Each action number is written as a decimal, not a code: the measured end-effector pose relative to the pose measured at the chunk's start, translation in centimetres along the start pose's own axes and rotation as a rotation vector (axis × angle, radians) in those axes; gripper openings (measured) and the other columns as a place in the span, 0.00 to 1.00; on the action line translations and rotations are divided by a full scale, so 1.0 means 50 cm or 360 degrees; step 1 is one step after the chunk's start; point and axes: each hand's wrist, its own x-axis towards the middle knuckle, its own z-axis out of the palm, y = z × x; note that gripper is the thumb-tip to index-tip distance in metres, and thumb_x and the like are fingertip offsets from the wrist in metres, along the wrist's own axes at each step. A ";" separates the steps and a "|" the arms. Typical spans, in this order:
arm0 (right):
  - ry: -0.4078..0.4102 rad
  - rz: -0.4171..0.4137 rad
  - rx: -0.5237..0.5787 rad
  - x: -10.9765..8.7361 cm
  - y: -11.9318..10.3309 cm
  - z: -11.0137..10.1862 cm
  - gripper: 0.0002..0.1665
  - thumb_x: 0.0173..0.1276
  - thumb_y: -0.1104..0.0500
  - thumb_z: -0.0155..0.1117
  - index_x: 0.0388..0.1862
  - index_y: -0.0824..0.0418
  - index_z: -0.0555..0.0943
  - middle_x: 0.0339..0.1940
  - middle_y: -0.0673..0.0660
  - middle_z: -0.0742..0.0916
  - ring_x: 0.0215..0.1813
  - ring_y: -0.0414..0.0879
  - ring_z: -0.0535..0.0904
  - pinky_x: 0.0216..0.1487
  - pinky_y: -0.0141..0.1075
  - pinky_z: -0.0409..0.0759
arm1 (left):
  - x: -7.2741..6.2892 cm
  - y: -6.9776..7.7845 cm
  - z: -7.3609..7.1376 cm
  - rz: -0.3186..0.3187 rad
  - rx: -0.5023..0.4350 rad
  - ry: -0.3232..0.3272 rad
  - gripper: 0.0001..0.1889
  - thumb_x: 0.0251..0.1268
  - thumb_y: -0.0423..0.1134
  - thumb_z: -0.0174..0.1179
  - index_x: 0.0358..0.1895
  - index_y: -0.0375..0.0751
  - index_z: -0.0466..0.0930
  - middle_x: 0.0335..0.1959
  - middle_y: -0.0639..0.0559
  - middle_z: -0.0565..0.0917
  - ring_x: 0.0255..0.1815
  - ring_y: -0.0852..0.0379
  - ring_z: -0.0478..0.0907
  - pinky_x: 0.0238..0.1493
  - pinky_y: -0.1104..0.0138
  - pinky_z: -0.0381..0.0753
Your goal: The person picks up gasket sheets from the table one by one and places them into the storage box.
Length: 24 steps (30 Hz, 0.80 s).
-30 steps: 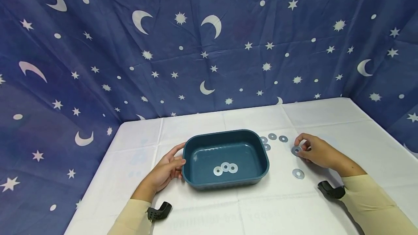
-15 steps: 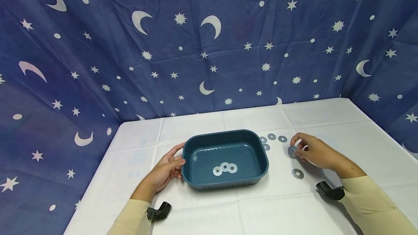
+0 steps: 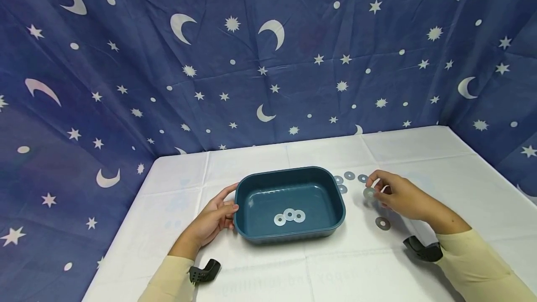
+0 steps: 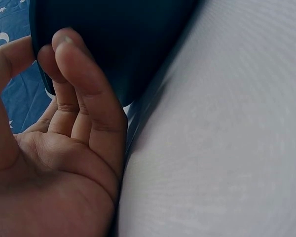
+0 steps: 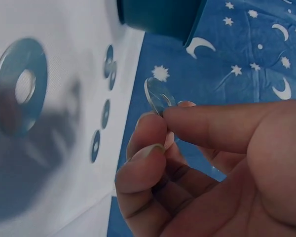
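A dark teal rectangular dish (image 3: pixel 262 202) stands on the white cloth, with three flat metal washers (image 3: pixel 289 209) on its floor, overlapping in a row. At the dish's left end my left hand (image 3: pixel 209 220) holds the wall, thumb at the rim and the other fingers against the outside. My right hand (image 3: pixel 400 195) pinches one washer (image 5: pixel 156 95) between thumb and fingertips, raised above the cloth to the right of the dish. Below that hand a single washer (image 3: pixel 378 223) lies flat, large in the right wrist view (image 5: pixel 38 94).
Several more washers (image 3: pixel 349 172) lie on the cloth beyond the dish's right end, two of them close against its wall. A blue curtain (image 3: pixel 235 59) with white moons and stars hangs behind and beside the white-covered table (image 3: pixel 251 278). Black wrist mounts (image 3: pixel 205 271) sit on both sleeves.
My right hand has moved slightly left with the washer, which has tilted and risen from the cloth. My left hand and the dish stay in place.
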 end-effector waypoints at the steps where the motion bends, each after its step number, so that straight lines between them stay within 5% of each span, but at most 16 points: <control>1: 0.0009 -0.0022 -0.0009 -0.001 -0.003 0.000 0.13 0.69 0.71 0.57 0.49 0.60 0.75 0.34 0.56 0.78 0.29 0.43 0.74 0.28 0.33 0.77 | 0.000 0.000 0.000 -0.0001 0.0000 0.0000 0.37 0.74 0.32 0.52 0.80 0.46 0.45 0.42 0.52 0.82 0.25 0.63 0.79 0.27 0.73 0.79; 24: -0.0004 -0.0329 0.0070 -0.025 -0.080 0.017 0.14 0.69 0.72 0.59 0.47 0.55 0.76 0.31 0.54 0.78 0.26 0.39 0.74 0.26 0.31 0.76 | 0.000 -0.001 -0.001 0.0002 0.0007 -0.0001 0.37 0.74 0.33 0.53 0.80 0.46 0.45 0.41 0.53 0.83 0.26 0.64 0.79 0.27 0.72 0.79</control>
